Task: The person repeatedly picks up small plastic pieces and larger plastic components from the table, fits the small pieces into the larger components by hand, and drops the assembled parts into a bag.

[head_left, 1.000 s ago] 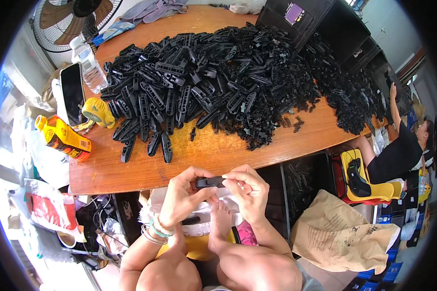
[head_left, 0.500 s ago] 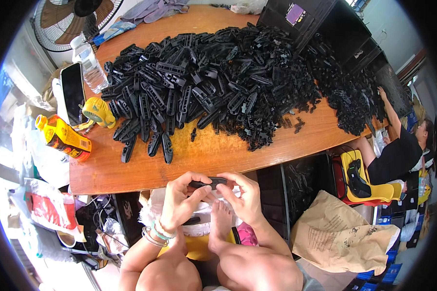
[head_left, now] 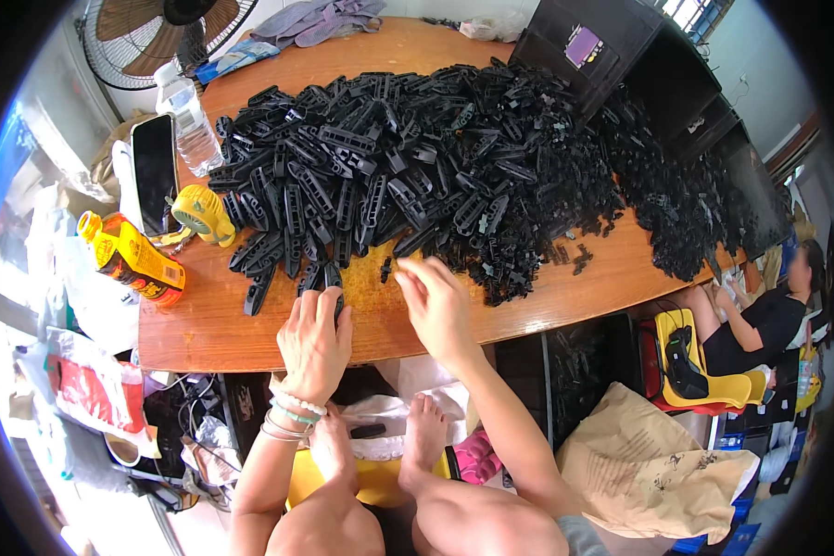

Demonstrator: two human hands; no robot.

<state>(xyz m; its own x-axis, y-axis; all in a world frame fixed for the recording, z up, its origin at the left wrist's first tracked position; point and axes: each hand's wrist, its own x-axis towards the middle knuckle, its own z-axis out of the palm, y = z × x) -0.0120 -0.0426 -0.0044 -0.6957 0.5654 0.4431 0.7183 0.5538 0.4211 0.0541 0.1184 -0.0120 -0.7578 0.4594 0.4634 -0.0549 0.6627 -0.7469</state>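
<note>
At the near edge of the pile, my left hand (head_left: 313, 338) is closed over a long black plastic clip-like part (head_left: 334, 275), its fingers covering most of it. My right hand (head_left: 438, 308) hovers above the table to the right, fingers curled together; whether a small piece is between the fingertips is hidden. Beside those fingertips lies a small black plastic piece (head_left: 385, 271). Long black parts (head_left: 343, 139) fill the left of the pile, and smaller black pieces (head_left: 500, 269) its right. Between my feet, one black part (head_left: 368, 430) rests on a white sheet (head_left: 394, 417).
On the wooden table (head_left: 222, 334) stand a yellow drink bottle (head_left: 134, 259), a small yellow fan (head_left: 204, 215), a phone (head_left: 154, 176) and a clear bottle (head_left: 190, 130). Black crates (head_left: 612, 56) stand at back right. A brown paper sack (head_left: 639, 463) and a seated person (head_left: 760, 324) are to the right.
My hands held a black part together above my lap; now they are apart and forward over the table. The left has reached the pile. The person at right has drawn an arm back from the pile.
</note>
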